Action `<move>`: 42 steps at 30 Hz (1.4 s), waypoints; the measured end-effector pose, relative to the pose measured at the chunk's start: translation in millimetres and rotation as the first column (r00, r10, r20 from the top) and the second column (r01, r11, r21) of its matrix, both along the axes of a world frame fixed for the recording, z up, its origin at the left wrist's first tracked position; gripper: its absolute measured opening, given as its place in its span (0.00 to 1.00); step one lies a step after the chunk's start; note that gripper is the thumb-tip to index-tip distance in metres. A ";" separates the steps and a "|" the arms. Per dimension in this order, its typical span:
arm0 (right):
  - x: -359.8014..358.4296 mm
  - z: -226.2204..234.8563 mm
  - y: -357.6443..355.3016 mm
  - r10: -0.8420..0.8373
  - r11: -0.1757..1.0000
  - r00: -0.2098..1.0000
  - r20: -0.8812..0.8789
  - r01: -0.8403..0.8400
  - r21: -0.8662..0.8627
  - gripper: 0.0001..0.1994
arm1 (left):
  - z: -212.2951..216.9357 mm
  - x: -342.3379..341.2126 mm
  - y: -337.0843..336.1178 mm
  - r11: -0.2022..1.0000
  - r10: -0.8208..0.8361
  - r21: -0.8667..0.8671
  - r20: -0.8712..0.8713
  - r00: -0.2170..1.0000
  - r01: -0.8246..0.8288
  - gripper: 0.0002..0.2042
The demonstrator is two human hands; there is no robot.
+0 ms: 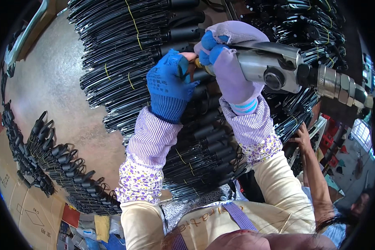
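Observation:
My right hand (235,62), in a lilac glove with blue fingertips, is closed around a silver air tool (264,68). The tool lies nearly level, its tip pointing left and its metal hose coupling at the right. My left hand (167,83) wears a blue knit glove with bare fingertips showing. Its fingers are curled in a pinch right by the tool's tip; what they hold is too hidden to make out. Under both hands lie rows of black folded umbrella frames (116,54) with black handles (183,34), some bound with yellow ties.
More frames (321,29) are heaped at the far right. Handled frames (62,166) line the worn tabletop's (62,79) left side. A cardboard box (25,204) stands at the lower left. Another person's hand (304,137) rests by the frames on the right.

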State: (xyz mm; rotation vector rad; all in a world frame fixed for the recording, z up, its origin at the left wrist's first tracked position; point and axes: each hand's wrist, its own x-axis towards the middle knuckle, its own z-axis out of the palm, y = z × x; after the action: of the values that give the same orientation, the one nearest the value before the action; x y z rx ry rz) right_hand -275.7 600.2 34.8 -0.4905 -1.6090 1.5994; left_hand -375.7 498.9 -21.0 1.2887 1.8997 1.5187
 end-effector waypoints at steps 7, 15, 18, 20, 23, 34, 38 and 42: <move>-3.6 13.9 -13.7 -0.038 0.999 0.995 0.090 0.035 0.041 0.12 | 10.0 -16.2 -14.2 0.964 0.181 -0.249 0.351 0.919 -0.095 0.09; -7.7 2.9 -25.0 -0.089 0.990 0.989 0.115 0.100 -0.095 0.14 | -3.8 -25.8 -18.3 0.996 0.029 -0.091 0.100 0.995 -0.020 0.05; -10.7 1.1 -24.7 -0.095 0.994 0.986 0.137 0.101 -0.040 0.14 | -5.2 -26.2 -19.2 0.998 0.027 -0.065 0.071 0.997 -0.022 0.05; -12.0 -0.3 -22.0 -0.103 0.991 0.981 0.166 0.086 0.104 0.13 | -4.9 -25.2 -18.8 0.999 0.016 -0.046 0.068 0.998 -0.013 0.06; -11.7 0.3 -23.3 -0.109 0.979 0.976 0.186 0.073 0.192 0.13 | -2.3 -24.1 -20.4 0.999 0.009 -0.046 0.076 0.997 -0.005 0.06; -15.7 -16.9 -26.4 -0.101 0.951 0.967 0.236 0.024 0.309 0.12 | -3.6 -33.1 -28.8 0.999 -0.038 -0.012 0.164 0.986 0.041 0.04; -18.2 -12.9 -20.8 0.018 0.991 0.998 0.058 -0.026 0.132 0.12 | -4.7 -33.9 -26.9 0.999 -0.029 -0.024 0.164 0.986 0.033 0.07; -19.0 -1.7 -6.5 0.168 0.944 0.931 -0.326 -0.247 -0.219 0.11 | -1.3 -31.8 -20.2 0.997 -0.019 -0.067 0.162 0.987 0.030 0.09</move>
State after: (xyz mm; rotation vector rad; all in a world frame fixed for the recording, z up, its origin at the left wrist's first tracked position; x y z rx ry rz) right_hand -294.7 593.6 33.1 -0.1926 -1.2614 1.9526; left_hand -407.6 478.7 -22.3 1.1189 1.8109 1.4835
